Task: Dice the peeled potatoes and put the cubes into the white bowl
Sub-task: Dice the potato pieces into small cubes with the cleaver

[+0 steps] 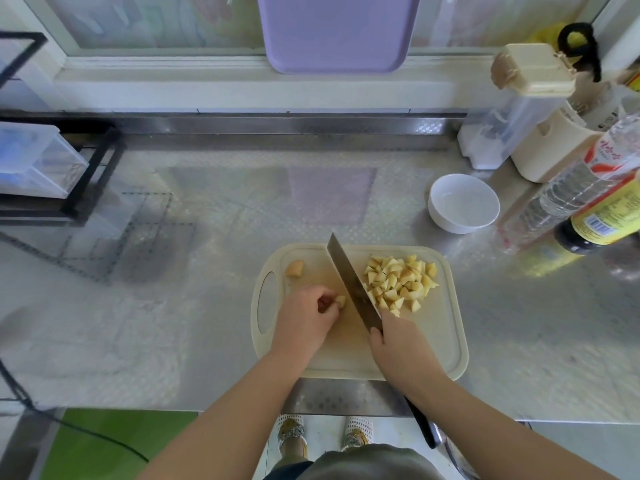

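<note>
A beige cutting board (pixel 436 348) lies on the steel counter in front of me. My left hand (pixel 304 317) pinches a small potato piece (pixel 340 300) against the board. My right hand (pixel 398 344) grips a cleaver (pixel 349 282), whose blade runs diagonally just right of that piece. A pile of several potato cubes (pixel 400 284) sits to the right of the blade. One larger potato chunk (pixel 294 268) rests near the board's far left corner. The white bowl (pixel 463 203) stands empty behind the board to the right.
Bottles (pixel 588 199) and a beige container (pixel 530 109) crowd the counter's right side. A black rack with clear drawers (pixel 45 164) stands at the left. A purple tray (pixel 337 32) leans on the window ledge at the back. The counter's front edge is just behind my wrists.
</note>
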The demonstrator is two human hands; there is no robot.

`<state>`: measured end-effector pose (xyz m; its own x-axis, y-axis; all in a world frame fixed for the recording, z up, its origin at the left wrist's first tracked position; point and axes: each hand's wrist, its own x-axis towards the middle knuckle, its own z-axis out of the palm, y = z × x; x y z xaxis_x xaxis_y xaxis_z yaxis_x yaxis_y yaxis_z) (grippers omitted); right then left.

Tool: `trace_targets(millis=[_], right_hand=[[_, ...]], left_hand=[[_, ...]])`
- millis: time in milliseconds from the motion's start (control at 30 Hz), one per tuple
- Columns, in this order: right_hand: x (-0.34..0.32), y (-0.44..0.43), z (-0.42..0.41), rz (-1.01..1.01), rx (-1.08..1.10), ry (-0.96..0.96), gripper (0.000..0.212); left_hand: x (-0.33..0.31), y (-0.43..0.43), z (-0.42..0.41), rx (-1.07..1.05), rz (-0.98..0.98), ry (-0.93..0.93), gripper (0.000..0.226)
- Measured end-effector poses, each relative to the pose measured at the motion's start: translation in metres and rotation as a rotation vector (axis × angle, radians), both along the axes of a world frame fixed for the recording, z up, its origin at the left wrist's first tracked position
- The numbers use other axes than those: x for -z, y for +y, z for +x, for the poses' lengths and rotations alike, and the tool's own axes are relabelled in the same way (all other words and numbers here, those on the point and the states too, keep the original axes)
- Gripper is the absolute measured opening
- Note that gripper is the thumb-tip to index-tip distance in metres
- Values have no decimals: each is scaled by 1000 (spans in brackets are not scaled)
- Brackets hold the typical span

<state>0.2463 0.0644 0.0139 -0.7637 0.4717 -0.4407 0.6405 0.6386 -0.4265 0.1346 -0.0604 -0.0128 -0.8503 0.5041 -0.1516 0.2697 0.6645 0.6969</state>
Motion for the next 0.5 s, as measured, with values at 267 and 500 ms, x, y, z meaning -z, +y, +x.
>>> trace_targets(millis=[267,500], right_hand=[[-8,-1,3,-13,-37,14,14],[-5,-7,-3,-56,-42,44,13]], left_hand=[[-5,2,-3,-58,-46,-32,15],[-6,3,0,-71,-73,-9,11]])
